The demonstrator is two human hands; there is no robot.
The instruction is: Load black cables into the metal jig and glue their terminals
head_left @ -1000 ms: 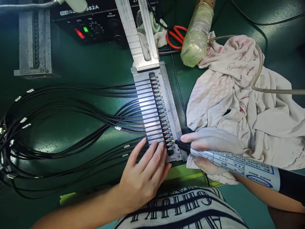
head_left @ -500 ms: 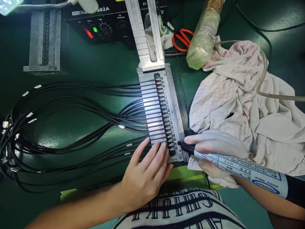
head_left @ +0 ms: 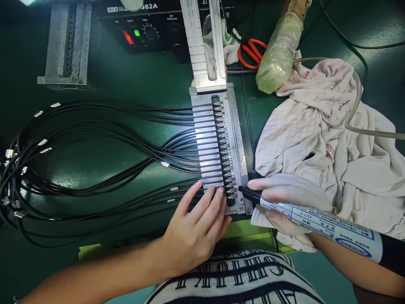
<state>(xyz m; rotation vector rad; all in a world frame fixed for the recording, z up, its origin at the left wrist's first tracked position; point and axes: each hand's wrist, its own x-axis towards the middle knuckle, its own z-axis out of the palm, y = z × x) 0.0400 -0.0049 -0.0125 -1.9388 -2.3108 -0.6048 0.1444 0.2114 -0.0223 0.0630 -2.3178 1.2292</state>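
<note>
My bare left hand (head_left: pixel 196 228) lies with fingers stretched over the lower black cables (head_left: pixel 142 109), its fingertips at the near end of a metal fixture (head_left: pixel 207 145). Cable ends sit side by side in this fixture, with small metal connectors (head_left: pixel 226 157) showing coloured wires in a row along its slot. My right hand (head_left: pixel 291 192), in a thin white glove, is closed around a glue syringe (head_left: pixel 319 223) with a white-and-blue label and black front end. Its fine tip points left, close to the lowest connectors; whether it touches them I cannot tell.
A black dispenser controller (head_left: pixel 164 31) with lit switches stands behind. A slotted metal block (head_left: pixel 207 50) rests at the fixture's far end, another block (head_left: pixel 66 46) at far left. Red-handled scissors (head_left: pixel 252 54), a wrapped roll (head_left: pixel 278 55) and a crumpled cloth (head_left: pixel 303 122) lie to the right.
The whole view has shifted slightly, so the fixture and back items appear a little farther right. Both hands keep nearly the same pose, and the syringe tip stays by the lowest connectors.
</note>
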